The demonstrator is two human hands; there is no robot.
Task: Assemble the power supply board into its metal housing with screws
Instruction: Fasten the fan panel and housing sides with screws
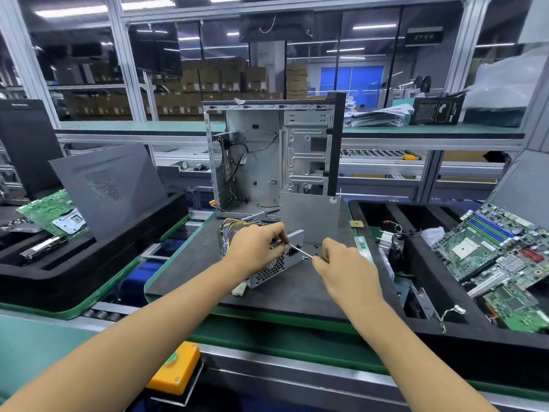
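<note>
The power supply housing [274, 270], a grey metal box with a honeycomb grille and a bundle of coloured wires [234, 226], lies on the dark mat [190, 263]. My left hand [255, 248] lies over the top of the box, its fingers curled around the metal edge. My right hand [341, 263] grips a thin screwdriver [300, 250] whose shaft slants up-left to the box's side wall. A loose screw [304, 257] lies on the mat just below the shaft. A flat grey metal cover [310, 217] stands behind the box.
An open computer case [273, 153] stands upright behind the mat. Black foam trays hold circuit boards at right [487, 248] and left [50, 212], beside a grey side panel [110, 185]. A yellow button box [178, 370] sits at the conveyor's near edge.
</note>
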